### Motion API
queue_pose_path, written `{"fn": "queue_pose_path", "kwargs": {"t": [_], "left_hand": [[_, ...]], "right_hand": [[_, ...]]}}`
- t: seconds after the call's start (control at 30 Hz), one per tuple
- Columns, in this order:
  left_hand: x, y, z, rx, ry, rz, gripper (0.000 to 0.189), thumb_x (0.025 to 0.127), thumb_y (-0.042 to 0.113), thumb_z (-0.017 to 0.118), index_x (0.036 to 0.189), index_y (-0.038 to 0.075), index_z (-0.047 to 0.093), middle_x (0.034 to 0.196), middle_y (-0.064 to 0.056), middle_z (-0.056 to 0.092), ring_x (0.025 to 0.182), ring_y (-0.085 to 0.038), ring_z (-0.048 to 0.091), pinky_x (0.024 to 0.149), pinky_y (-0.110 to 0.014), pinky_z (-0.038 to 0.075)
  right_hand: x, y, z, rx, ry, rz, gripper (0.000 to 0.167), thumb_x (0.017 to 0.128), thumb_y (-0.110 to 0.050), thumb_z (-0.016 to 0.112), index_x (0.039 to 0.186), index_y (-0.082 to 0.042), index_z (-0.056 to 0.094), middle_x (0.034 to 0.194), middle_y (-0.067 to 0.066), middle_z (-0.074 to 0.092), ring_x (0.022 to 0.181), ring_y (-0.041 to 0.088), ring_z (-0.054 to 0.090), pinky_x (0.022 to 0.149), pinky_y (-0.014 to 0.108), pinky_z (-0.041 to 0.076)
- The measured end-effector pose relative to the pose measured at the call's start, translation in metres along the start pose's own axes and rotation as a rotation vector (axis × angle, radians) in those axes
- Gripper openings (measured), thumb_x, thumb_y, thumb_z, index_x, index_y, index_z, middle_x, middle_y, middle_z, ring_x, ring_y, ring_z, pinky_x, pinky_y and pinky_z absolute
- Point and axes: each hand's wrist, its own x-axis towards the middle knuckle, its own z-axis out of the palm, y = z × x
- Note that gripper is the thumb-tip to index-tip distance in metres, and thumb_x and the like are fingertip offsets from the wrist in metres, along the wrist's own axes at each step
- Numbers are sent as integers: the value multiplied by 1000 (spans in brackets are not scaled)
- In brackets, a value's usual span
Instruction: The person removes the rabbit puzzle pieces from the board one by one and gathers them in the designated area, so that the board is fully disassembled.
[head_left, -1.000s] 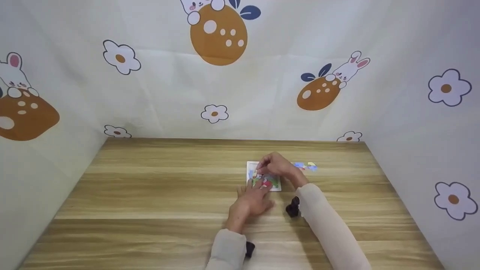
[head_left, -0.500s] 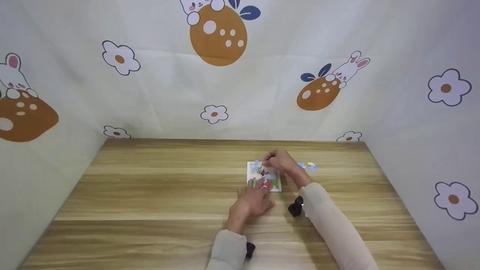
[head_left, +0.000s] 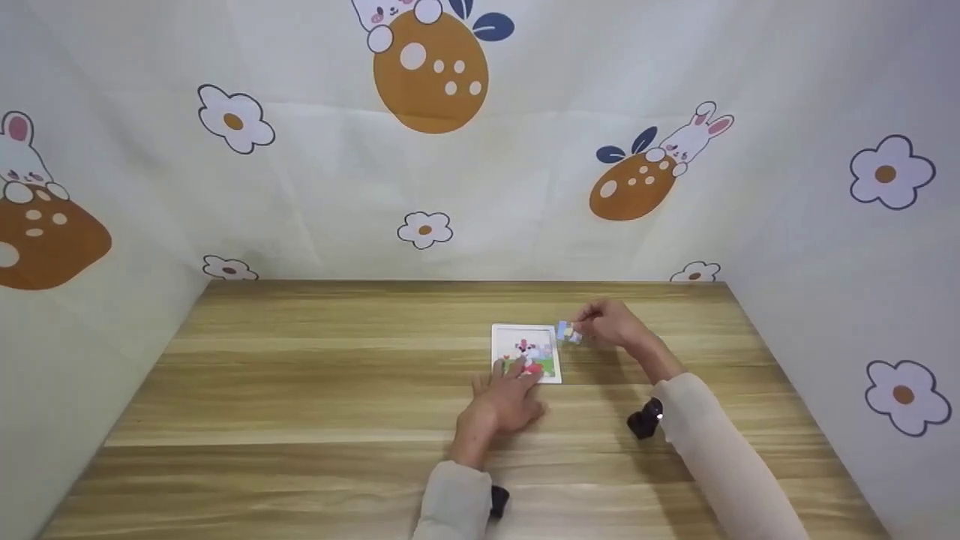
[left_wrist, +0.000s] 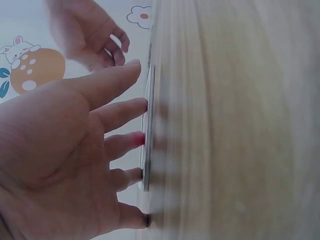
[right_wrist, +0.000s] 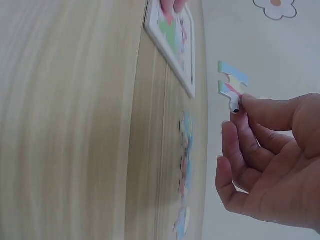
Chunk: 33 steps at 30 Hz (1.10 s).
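My left hand (head_left: 502, 401) rests with its fingers stretched onto the lower part of a white-framed jigsaw puzzle tray (head_left: 557, 352). The left wrist view shows its fingertips (left_wrist: 140, 106) along the thin tray edge. Inside the frame, an animal picture with red and green fills the lower part, and the upper part is pale. To the right of the tray, my right hand (head_left: 611, 324) pinches a light blue jigsaw piece (right_wrist: 231, 82) between thumb and fingers, raised above the table. That piece has a yellow patch, a pink band and a white knob end.
Several loose jigsaw pieces (right_wrist: 185, 172) lie in a row beside the tray in the right wrist view; my right hand hides them in the head view. The wooden table (head_left: 300, 397) meets a patterned cloth wall (head_left: 330, 165) at the back and sides.
My right hand has moved from over the tray's top edge to its right, carrying the jigsaw piece away. The tray's upper part now shows uncovered. My left hand has stayed in place.
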Motion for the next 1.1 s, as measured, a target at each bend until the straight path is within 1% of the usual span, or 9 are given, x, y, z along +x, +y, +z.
{"fn": "queue_pose_path", "kwargs": {"t": [0.13,0.23,0.33,0.4,0.5,0.63,0.8,1.0,1.1], "left_hand": [[0,-1,0,-9,9,6,59,100,39,56,154,21,42,168,-5,24,157,-39,11,120,-70,12],[0,-1,0,-6,17,12,59,99,39,57,154,21,41,168,-6,24,157,-39,11,120,-70,13],[-1,0,0,-2,13,7,59,100,40,56,154,22,41,168,-5,23,157,-38,11,121,-69,12],[0,0,1,-2,11,3,59,100,40,56,154,22,41,168,-5,23,157,-38,10,121,-69,12],[-1,0,1,-9,6,0,59,100,40,55,154,22,40,168,-5,22,157,-38,9,121,-69,11],[-1,0,0,-3,10,9,59,100,40,54,155,22,40,168,-6,22,157,-39,10,121,-69,11],[-1,-1,-1,16,20,18,59,100,39,54,154,21,40,168,-7,24,156,-40,12,120,-71,11],[-2,0,0,-9,27,11,59,99,38,55,154,21,42,168,-7,24,156,-40,11,120,-71,10],[-2,1,1,-2,39,14,59,98,38,57,153,20,43,167,-7,26,156,-40,14,119,-72,13]], "right_hand": [[-4,11,-7,-35,-6,-15,14,94,-8,66,101,2,69,91,5,66,81,13,57,71,22,47],[-6,17,-7,-64,-10,-46,15,92,-8,68,100,4,70,93,9,69,81,13,56,72,21,46],[-6,23,-5,-72,-13,-55,13,90,-6,70,97,6,71,96,13,71,80,12,55,71,21,45],[-6,26,-4,-79,-21,-50,13,91,-5,70,97,6,71,98,14,71,81,12,55,71,21,45],[-7,30,-1,-89,-21,-15,11,92,-6,70,97,4,71,98,13,71,81,13,55,71,21,44],[-8,32,2,-107,6,1,14,88,-8,75,97,3,72,94,11,71,79,13,55,69,22,45],[-9,31,7,-134,29,-21,19,82,-6,81,96,3,72,88,10,70,75,12,55,66,21,45],[-10,29,11,-142,43,-40,16,82,-6,80,93,3,72,87,10,71,73,10,55,65,19,45],[-10,28,10,-145,41,-47,18,82,-8,81,93,3,72,88,12,73,73,10,57,65,19,46]]}}
